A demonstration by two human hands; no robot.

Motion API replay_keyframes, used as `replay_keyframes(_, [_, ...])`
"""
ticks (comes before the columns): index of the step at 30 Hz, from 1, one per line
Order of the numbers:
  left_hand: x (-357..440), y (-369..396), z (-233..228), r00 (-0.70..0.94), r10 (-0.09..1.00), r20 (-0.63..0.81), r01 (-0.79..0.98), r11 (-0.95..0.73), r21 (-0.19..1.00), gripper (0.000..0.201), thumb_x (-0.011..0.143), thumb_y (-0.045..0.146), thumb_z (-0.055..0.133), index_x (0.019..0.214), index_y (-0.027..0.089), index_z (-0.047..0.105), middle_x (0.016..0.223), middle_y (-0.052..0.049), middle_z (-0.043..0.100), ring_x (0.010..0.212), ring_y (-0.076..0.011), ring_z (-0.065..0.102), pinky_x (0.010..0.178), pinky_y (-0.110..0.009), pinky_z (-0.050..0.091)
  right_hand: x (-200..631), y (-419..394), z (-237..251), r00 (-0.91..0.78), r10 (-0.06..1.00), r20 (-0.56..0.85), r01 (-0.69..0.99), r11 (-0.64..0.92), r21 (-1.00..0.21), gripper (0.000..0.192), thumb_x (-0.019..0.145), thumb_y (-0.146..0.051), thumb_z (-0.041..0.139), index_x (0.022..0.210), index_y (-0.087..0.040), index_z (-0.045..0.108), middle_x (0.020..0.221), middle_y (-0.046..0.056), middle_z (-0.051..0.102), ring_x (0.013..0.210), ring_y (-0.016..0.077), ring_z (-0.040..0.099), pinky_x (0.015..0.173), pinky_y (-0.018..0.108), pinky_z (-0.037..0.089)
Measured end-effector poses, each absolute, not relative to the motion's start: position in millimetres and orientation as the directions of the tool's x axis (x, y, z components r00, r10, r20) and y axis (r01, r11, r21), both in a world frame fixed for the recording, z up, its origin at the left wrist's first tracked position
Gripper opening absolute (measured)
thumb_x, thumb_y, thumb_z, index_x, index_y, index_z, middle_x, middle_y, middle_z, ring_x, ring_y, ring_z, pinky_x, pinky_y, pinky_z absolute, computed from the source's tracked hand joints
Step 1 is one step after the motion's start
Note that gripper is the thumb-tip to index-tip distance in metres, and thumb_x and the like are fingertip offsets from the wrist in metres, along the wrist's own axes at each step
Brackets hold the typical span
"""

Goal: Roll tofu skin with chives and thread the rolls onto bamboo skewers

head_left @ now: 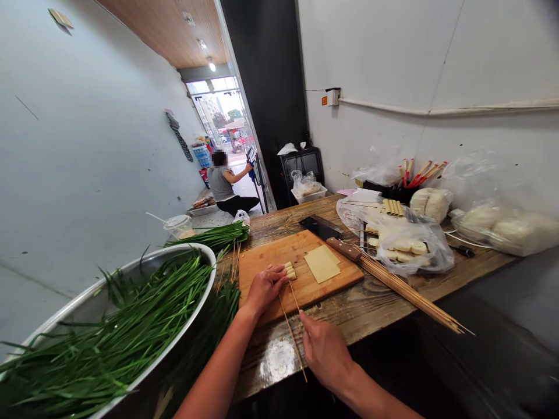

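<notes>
while the left hand (265,286) presses its fingers on small tofu rolls (290,271) on the cutting board (279,254), the right hand (325,351) pinches two skewers (292,331) at the table (371,302) edge, their tips at the rolls; tofu sheets (322,263) and a cleaver (331,236) lie just beyond.

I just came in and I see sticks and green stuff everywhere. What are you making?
A person is threading small rolled pieces onto thin bamboo skewers at a wooden cutting board. The left hand presses the rolls down on the board, and the right hand holds the skewers near their lower end. Flat yellowish sheets and a cleaver lie on the board too. A big metal bowl of green chives sits on the left, and more skewers lie on the right.
</notes>
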State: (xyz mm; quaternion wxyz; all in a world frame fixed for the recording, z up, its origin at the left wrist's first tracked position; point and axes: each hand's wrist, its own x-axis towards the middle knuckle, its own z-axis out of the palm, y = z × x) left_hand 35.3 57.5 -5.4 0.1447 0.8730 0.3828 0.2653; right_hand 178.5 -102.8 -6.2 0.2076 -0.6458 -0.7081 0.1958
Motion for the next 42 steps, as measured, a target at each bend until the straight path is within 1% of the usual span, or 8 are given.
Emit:
replay_keyframes(3, [35,59,-7,0.568,0.747,0.347,0.591,-0.663,0.459,0.022,0.083,0.025,0.055,0.101,0.028,0.068,0.114,-0.002,0.063,0.107,-0.0185,0.059,0.101,-0.038,0.041,179,-101,-8,-0.079,0.996,0.028,0.838,0.082,-0.54,0.045,0.084,-0.013,0.037,0.126,-0.009,0.052,0.085,0.014,0.07,0.077,0.022,0.066,0.066,0.027,0.045])
replay_keyframes(8, [34,60,-10,0.552,0.771,0.318,0.615,-0.633,0.469,0.022,0.083,0.027,0.055,0.102,0.025,0.068,0.114,-0.004,0.063,0.109,-0.0193,0.058,0.104,-0.04,0.037,180,-98,-8,-0.079,0.997,0.016,0.841,0.075,-0.536,0.046,0.084,-0.014,0.037,0.127,-0.01,0.051,0.083,0.013,0.07,0.076,0.023,0.066,0.065,0.028,0.045])
replay_keyframes(13, [34,62,-12,0.55,0.774,0.313,0.61,-0.629,0.482,0.023,0.083,0.028,0.055,0.103,0.027,0.067,0.116,-0.003,0.061,0.109,-0.0191,0.058,0.105,-0.04,0.037,180,-97,-6,-0.085,0.996,0.029,0.827,0.087,-0.555,0.046,0.083,-0.013,0.037,0.126,-0.009,0.052,0.09,0.014,0.07,0.08,0.0218,0.066,0.067,0.026,0.045])
replay_keyframes(24, [34,61,-10,0.555,0.767,0.321,0.606,-0.638,0.475,0.024,0.082,0.025,0.055,0.102,0.028,0.068,0.115,-0.002,0.062,0.109,-0.0192,0.057,0.102,-0.039,0.04,180,-92,-6,-0.083,0.996,0.024,0.853,0.084,-0.516,0.046,0.083,-0.013,0.037,0.126,-0.009,0.051,0.088,0.015,0.07,0.079,0.0221,0.066,0.066,0.027,0.045])
replay_keyframes(28, [34,61,-10,0.548,0.772,0.321,0.61,-0.632,0.478,0.023,0.082,0.027,0.055,0.1,0.028,0.068,0.115,-0.002,0.063,0.109,-0.0195,0.058,0.102,-0.04,0.041,180,-90,-5,-0.078,0.997,0.023,0.846,0.079,-0.527,0.045,0.083,-0.014,0.038,0.126,-0.01,0.052,0.087,0.015,0.07,0.077,0.0219,0.066,0.064,0.026,0.044])
replay_keyframes(32, [35,60,-8,0.554,0.775,0.306,0.617,-0.628,0.474,0.023,0.082,0.027,0.055,0.101,0.027,0.068,0.115,-0.002,0.063,0.11,-0.0192,0.057,0.101,-0.038,0.042,180,-87,-8,-0.081,0.996,0.032,0.834,0.085,-0.546,0.044,0.084,-0.014,0.038,0.125,-0.009,0.052,0.09,0.015,0.07,0.078,0.0217,0.066,0.066,0.026,0.044])
replay_keyframes(39, [36,57,-5,0.544,0.78,0.309,0.618,-0.621,0.482,0.022,0.082,0.027,0.055,0.1,0.025,0.069,0.114,-0.003,0.064,0.109,-0.0195,0.057,0.099,-0.037,0.043,177,-85,-10,-0.095,0.995,0.037,0.843,0.101,-0.529,0.045,0.084,-0.013,0.037,0.127,-0.007,0.051,0.088,0.015,0.07,0.081,0.0228,0.066,0.068,0.028,0.045])
replay_keyframes(42, [36,58,-6,0.538,0.786,0.304,0.618,-0.613,0.492,0.022,0.082,0.026,0.055,0.1,0.026,0.069,0.115,-0.003,0.063,0.109,-0.0195,0.057,0.1,-0.038,0.043,178,-84,-10,-0.094,0.994,0.049,0.843,0.106,-0.528,0.044,0.084,-0.012,0.038,0.126,-0.008,0.051,0.089,0.015,0.07,0.082,0.0221,0.066,0.069,0.027,0.045])
